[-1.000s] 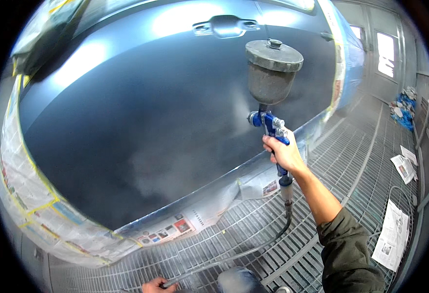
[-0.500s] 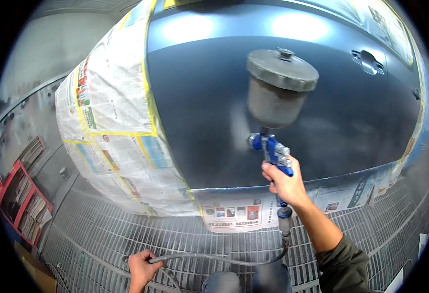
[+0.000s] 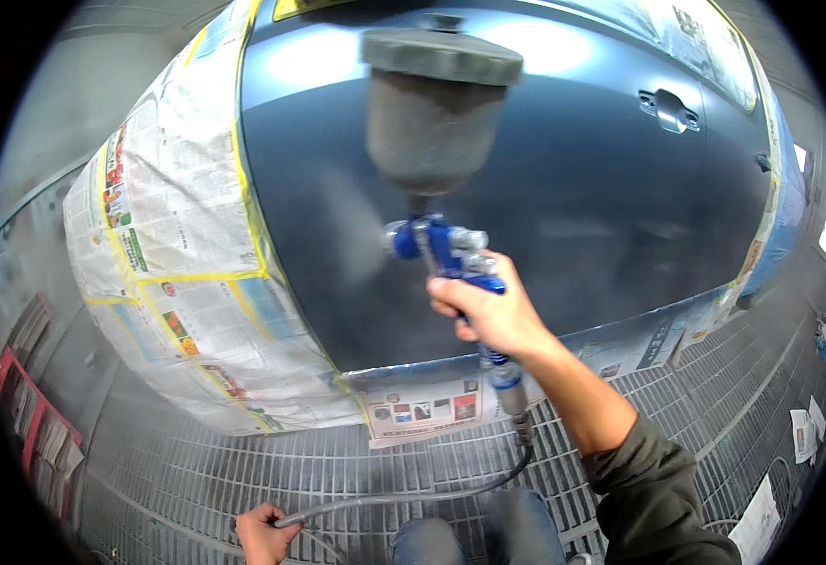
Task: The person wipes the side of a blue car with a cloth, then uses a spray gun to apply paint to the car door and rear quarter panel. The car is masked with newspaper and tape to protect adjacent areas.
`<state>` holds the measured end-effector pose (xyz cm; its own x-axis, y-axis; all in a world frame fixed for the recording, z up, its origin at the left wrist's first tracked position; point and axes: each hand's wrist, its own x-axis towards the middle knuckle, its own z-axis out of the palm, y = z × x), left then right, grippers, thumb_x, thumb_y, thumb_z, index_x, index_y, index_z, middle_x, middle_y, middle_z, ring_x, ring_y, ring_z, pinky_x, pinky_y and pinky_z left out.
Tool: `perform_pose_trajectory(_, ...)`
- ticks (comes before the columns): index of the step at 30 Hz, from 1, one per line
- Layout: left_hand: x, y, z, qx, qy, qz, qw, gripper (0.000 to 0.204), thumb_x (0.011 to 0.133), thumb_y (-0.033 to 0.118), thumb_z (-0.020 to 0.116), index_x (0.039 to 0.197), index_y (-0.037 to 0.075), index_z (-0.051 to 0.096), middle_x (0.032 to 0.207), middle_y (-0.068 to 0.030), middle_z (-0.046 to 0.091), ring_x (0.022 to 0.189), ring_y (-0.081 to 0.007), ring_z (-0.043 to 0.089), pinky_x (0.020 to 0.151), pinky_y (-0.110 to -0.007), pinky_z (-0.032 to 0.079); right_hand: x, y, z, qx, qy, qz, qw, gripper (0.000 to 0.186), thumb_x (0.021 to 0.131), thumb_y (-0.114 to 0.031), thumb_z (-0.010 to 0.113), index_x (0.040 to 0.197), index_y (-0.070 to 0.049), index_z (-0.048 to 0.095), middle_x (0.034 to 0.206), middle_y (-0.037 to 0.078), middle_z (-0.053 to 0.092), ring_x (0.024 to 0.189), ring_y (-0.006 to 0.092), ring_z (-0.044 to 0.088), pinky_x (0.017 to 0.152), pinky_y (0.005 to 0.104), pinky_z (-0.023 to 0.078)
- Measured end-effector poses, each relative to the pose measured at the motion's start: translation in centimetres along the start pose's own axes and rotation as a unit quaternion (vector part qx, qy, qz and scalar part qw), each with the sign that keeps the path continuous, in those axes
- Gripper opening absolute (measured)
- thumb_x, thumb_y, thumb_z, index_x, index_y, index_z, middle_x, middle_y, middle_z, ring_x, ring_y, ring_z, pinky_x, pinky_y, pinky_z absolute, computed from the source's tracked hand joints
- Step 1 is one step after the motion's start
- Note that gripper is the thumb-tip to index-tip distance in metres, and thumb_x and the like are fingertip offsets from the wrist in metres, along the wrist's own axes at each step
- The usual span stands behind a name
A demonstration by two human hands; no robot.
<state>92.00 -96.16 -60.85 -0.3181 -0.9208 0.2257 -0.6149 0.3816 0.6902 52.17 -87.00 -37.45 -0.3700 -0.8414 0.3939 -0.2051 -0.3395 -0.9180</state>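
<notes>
My right hand (image 3: 488,311) is closed around the handle of a blue spray gun (image 3: 443,250), held upright with a grey paint cup (image 3: 432,132) on top. Its nozzle faces a dark blue-grey car door (image 3: 582,254), and a pale mist shows on the panel in front of it. From the handle's base an air hose (image 3: 403,497) curves down and left. My left hand (image 3: 264,535) grips that hose low in view, clear of the car. A silver door handle (image 3: 669,111) sits on the upper right of the panel.
Newspaper masking (image 3: 196,221) with yellow tape covers the car to the left and below the door. Underfoot is a metal floor grating (image 3: 215,471). A red rack (image 3: 46,424) of papers stands far left. Loose paper (image 3: 757,523) lies at lower right.
The spray gun and my right hand have moved left and up in the picture. The view has shifted too, with the car sitting further left. Both hands keep their holds.
</notes>
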Motion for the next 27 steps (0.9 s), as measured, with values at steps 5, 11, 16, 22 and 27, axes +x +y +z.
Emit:
perform_pose_trajectory(5, -1.2, 8.8, 3.6, 0.015, -0.135, 0.038, 0.99, 0.03, 0.066, 0.022, 0.083, 0.069, 0.001, 0.061, 0.055, -0.0091, 0.055, 0.053, -0.0204, 0.05, 0.051, -0.034, 0.042, -3.9, -1.7, -10.4, -0.034, 0.108, 0.002, 0.994, 0.013, 0.086, -0.016, 0.063, 0.083, -0.007, 0.055, 0.064, 0.0, 0.052, 0.051, 0.0049, 0.046, 0.039, 0.0207, 0.036)
perform_pose_trajectory(11, -3.7, 16.9, 9.1, 0.007, -0.27, 0.109, 0.957, 0.038, 0.073, 0.035, 0.08, 0.074, 0.002, 0.062, 0.057, -0.0147, 0.052, 0.053, -0.0304, 0.051, 0.052, -0.04, 0.042, -9.4, -3.8, -22.9, -0.079, 0.216, -0.018, 0.973, 0.014, 0.084, -0.014, 0.062, 0.078, -0.004, 0.054, 0.062, 0.002, 0.052, 0.05, 0.007, 0.045, 0.039, 0.0221, 0.034)
perform_pose_trajectory(16, -6.0, 20.8, 14.7, -0.018, -0.304, 0.202, 0.931, 0.044, 0.07, 0.039, 0.081, 0.086, 0.002, 0.063, 0.066, -0.0164, 0.059, 0.06, -0.035, 0.058, 0.058, -0.04, 0.047, -13.8, -5.0, -33.3, -0.12, 0.294, -0.009, 0.948, 0.012, 0.084, -0.012, 0.061, 0.082, -0.002, 0.055, 0.065, 0.003, 0.052, 0.052, 0.0077, 0.046, 0.039, 0.0221, 0.035)
perform_pose_trajectory(22, -7.4, 27.2, 17.8, -0.021, -0.403, 0.157, 0.901, 0.051, 0.071, 0.043, 0.08, 0.095, 0.0, 0.065, 0.078, -0.0206, 0.066, 0.075, -0.0369, 0.065, 0.065, -0.04, 0.051, -17.4, -5.9, -43.2, -0.173, 0.383, -0.018, 0.907, 0.012, 0.086, -0.011, 0.057, 0.079, -0.002, 0.055, 0.063, 0.004, 0.052, 0.049, 0.0084, 0.046, 0.038, 0.0231, 0.036)
perform_pose_trajectory(27, -7.9, 28.3, 18.7, -0.019, -0.37, 0.166, 0.914, 0.045, 0.073, 0.038, 0.079, 0.092, 0.0, 0.065, 0.076, -0.0212, 0.064, 0.071, -0.0366, 0.064, 0.063, -0.04, 0.049, -18.0, -6.6, -47.8, -0.22, 0.468, -0.026, 0.855, 0.01, 0.086, -0.012, 0.057, 0.081, -0.004, 0.056, 0.064, 0.001, 0.051, 0.046, 0.0086, 0.045, 0.037, 0.0235, 0.038)
